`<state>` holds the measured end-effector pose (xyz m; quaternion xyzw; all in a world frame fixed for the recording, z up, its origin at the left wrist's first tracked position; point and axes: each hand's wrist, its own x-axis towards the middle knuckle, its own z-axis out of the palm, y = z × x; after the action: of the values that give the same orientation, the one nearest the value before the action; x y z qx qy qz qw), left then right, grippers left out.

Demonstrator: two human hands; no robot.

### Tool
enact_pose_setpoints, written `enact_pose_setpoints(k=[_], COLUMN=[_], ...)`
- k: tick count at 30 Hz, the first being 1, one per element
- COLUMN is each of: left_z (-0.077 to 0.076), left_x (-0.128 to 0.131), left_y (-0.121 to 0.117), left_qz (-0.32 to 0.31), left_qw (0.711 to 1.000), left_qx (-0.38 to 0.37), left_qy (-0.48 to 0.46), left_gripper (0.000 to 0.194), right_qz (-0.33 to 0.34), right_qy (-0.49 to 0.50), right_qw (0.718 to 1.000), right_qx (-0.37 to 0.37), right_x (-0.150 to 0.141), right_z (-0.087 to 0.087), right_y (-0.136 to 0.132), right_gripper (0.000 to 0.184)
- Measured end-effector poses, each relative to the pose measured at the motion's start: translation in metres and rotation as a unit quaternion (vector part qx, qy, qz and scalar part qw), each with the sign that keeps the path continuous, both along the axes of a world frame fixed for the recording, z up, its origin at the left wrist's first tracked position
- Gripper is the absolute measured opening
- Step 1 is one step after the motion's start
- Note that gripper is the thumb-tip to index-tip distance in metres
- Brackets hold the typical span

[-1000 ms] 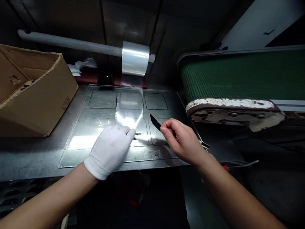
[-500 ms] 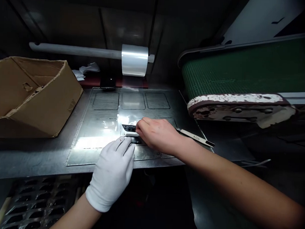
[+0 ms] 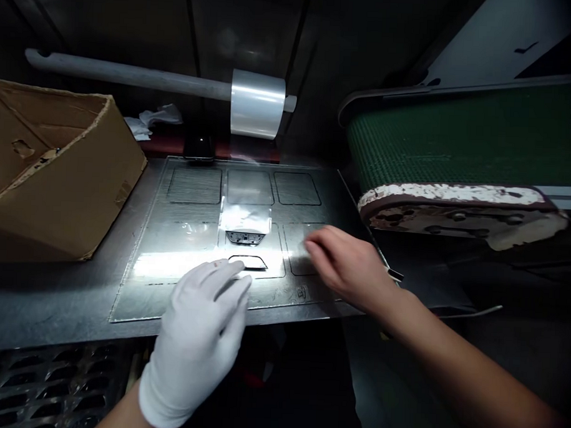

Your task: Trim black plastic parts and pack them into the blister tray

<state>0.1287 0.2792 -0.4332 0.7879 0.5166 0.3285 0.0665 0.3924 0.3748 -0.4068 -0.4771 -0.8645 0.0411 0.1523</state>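
My left hand (image 3: 194,336), in a white glove, rests low over the clear sheet with fingers stretched out. Its fingertips reach the near edge of a small glossy trapezoid piece (image 3: 251,263) with a dark rim; I cannot tell whether they touch it. Just beyond lies a small black plastic part (image 3: 246,239), its detailed side showing. A strip of clear film (image 3: 248,216) borders that part's far edge. My bare right hand (image 3: 352,266) is off to the right, fingers curled together, their contents hidden. Behind its wrist pokes the dark end of a pale-handled tool (image 3: 394,275).
A film roll (image 3: 258,104) hangs on a bar at the back. An open cardboard box (image 3: 61,187) stands left, a phone (image 3: 198,147) behind the sheet (image 3: 137,290). A green conveyor belt (image 3: 457,132) juts in from the right. Below left is a tray (image 3: 50,380) of dark pieces.
My right hand has let go of the black part and moved right, over the tool. The part now lies flat on the sheet. My left hand has drawn back slightly toward me.
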Motion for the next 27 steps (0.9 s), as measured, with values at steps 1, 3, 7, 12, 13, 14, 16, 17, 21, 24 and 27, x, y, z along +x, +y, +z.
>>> enact_pose_setpoints(k=[1,3,7,12,13,14,16,17,21,24,27], left_z=[0.004,0.012,0.020,0.024,0.023,0.023,0.019,0.017,0.008,0.006,0.006], left_x=[-0.006,-0.019,-0.039,-0.051,-0.053,-0.054,-0.055,-0.056,-0.056,-0.057,-0.057], left_y=[0.002,0.009,0.036,0.070,0.075,0.078,0.083,0.084,0.085,0.085,0.085], left_qz=[0.011,0.054,0.124,0.079,0.061,0.045,0.023,0.017,-0.001,-0.010,-0.004], left_qw=[1.000,0.998,0.992,0.993,0.992,0.990,0.986,0.985,0.985,0.985,0.985], left_qx=[0.012,0.032,0.039,-0.065,-0.084,-0.101,-0.122,-0.125,-0.108,-0.100,-0.103], left_qy=[-0.020,-0.031,-0.008,0.055,0.068,0.082,0.107,0.116,0.137,0.140,0.137], left_gripper=[0.032,0.031,0.024,0.030,0.032,0.033,0.033,0.032,0.032,0.033,0.033], right_qz=[-0.033,-0.092,-0.130,-0.173,-0.150,-0.106,0.011,0.061,0.138,0.165,0.180], right_qy=[0.009,-0.015,-0.059,0.016,0.031,0.040,0.031,0.019,-0.046,-0.082,-0.103], right_qw=[0.999,0.995,0.990,0.984,0.988,0.994,0.999,0.998,0.989,0.982,0.977], right_qx=[0.011,0.030,-0.001,0.028,0.019,0.005,-0.014,-0.015,-0.017,-0.036,-0.043], right_x=[0.025,0.072,0.128,0.104,0.090,0.075,0.040,0.022,-0.044,-0.077,-0.088], right_z=[-0.003,-0.014,-0.039,-0.025,-0.016,-0.008,0.007,0.013,0.020,0.016,0.013], right_y=[-0.008,-0.021,-0.029,-0.022,-0.019,-0.015,-0.005,0.002,0.028,0.039,0.043], right_gripper=[0.025,0.030,0.035,0.025,0.025,0.026,0.029,0.031,0.033,0.031,0.029])
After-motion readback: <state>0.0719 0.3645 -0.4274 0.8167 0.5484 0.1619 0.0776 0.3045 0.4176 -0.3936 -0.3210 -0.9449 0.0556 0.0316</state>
